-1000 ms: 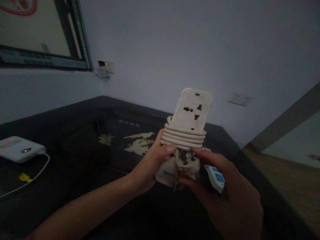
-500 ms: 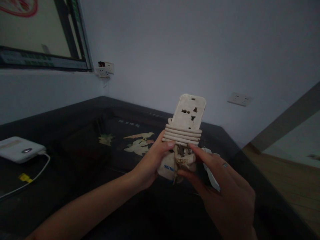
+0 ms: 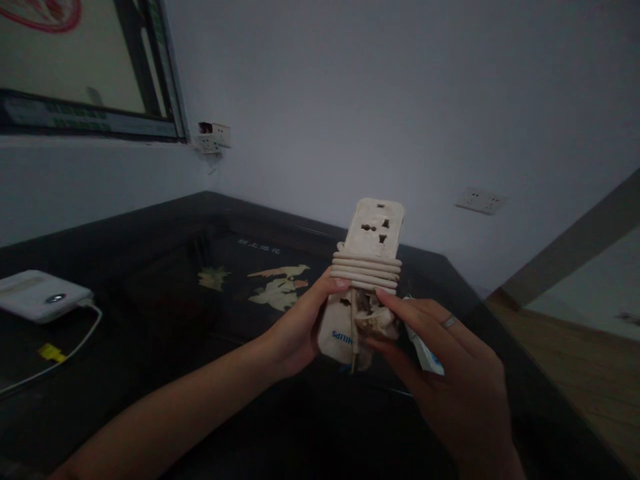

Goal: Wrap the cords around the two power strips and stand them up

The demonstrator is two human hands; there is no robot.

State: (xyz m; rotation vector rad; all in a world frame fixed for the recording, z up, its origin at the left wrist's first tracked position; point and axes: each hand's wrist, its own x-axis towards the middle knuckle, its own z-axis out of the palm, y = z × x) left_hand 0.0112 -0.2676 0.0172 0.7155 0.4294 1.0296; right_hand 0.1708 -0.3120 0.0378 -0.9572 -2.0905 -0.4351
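Observation:
A white power strip is held up above the dark table, tilted, with its cord wound several times round its middle. My left hand is closed on its left side, thumb across the lowest turns of cord. At the lower end, near the blue PHILIPS lettering, my right hand pinches the plug between thumb and index finger. The plug lies against the strip's face, and its prongs are partly hidden. A ring shows on a right finger. Behind that hand a white and blue object is mostly covered.
On the left of the dark table lies a white box-shaped device with a white cable and a yellow tag. Wall sockets are on the back wall. A window is at upper left.
The power strip has been lowered slightly and its upper end tilted away. The plug has turned in my right fingers, so its prongs show less. Both hands keep their hold.

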